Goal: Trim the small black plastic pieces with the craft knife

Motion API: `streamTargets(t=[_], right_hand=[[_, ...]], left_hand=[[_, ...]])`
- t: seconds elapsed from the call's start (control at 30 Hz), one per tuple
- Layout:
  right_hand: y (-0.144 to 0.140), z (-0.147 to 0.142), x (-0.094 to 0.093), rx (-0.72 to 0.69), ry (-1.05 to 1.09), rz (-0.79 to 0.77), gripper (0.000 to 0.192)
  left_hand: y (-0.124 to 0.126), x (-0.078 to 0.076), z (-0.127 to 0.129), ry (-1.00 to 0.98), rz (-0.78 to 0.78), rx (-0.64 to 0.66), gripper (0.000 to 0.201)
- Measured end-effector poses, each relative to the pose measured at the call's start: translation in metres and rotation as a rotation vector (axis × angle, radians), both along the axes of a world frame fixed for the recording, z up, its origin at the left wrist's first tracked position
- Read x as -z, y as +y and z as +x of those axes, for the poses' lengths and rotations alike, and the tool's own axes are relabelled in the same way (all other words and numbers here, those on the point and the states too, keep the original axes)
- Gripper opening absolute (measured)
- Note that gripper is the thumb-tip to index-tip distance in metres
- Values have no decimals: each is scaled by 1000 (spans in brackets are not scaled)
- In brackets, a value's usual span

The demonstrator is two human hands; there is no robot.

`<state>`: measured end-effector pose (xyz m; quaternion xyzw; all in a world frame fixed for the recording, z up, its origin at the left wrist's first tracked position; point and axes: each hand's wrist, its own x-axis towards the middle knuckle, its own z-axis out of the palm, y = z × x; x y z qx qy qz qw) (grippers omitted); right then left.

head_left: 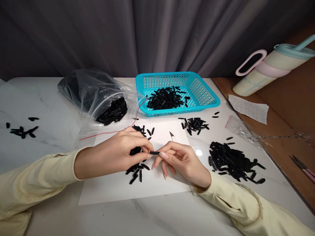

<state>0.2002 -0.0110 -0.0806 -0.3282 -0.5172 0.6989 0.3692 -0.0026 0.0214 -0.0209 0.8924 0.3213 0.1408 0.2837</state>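
Between my two hands is a small, slim black piece [154, 153], held roughly level above a white sheet of paper [103, 190]. My left hand [114, 149] pinches its left end with thumb and forefinger. At its right end, the thumb and forefinger of my right hand [183, 160] grip it, the other fingers loosely curled. A loose pile of similar black pieces [135, 173] lies on the paper, partly hidden behind my left hand. A pointed blade tip [171, 134] shows just beyond my right hand; the rest of that tool is hidden.
A turquoise basket [182, 113] holds black pieces at the back. Left of it lies an open clear bag [86, 91] of them, near a red string [98, 134]. More heaps [231, 160] lie to the right. A tumbler [270, 68] and scissors [302, 167] are at far right.
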Motion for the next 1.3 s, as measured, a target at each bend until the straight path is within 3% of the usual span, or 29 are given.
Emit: streamTargets(t=[1.3], right_hand=[[0,-1,-1,-15,6,-24,24]], left_hand=[[-2,-1,0,40,-43,-31,11]])
